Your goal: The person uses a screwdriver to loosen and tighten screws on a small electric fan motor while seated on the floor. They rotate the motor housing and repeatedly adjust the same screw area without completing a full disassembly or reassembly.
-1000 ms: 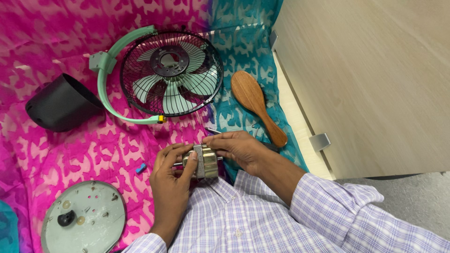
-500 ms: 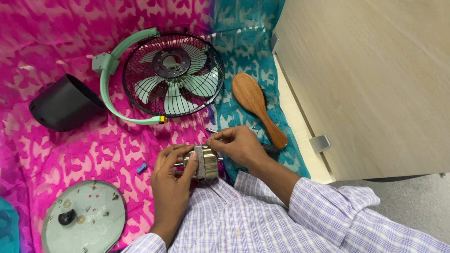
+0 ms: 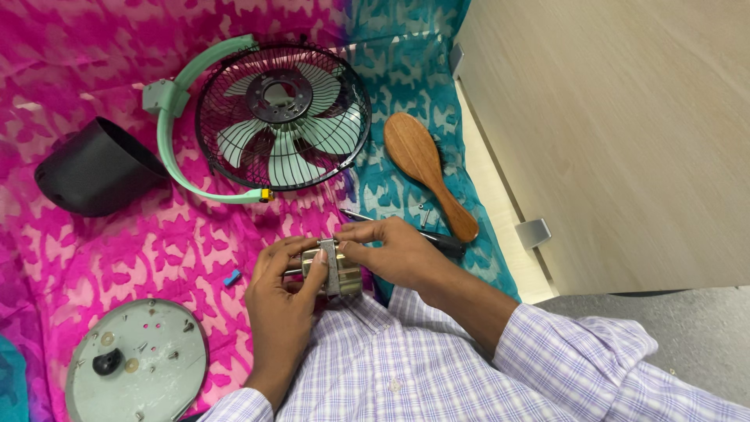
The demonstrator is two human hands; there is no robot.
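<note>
Head view: small silver-brass cylindrical motor core (image 3: 332,270), long axis crosswise, clamped between left hand (image 3: 283,301) fingers and right hand (image 3: 391,252) fingertips pinching top.

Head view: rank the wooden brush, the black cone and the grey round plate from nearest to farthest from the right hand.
1. wooden brush, just above the right hand, on the teal cloth.
2. grey round plate, lower left.
3. black cone, upper left on the pink cloth.

The small cylindrical metal motor (image 3: 332,270), silver and brass-coloured with a grey band across it, lies on its side above the pink patterned cloth (image 3: 156,250).
</note>
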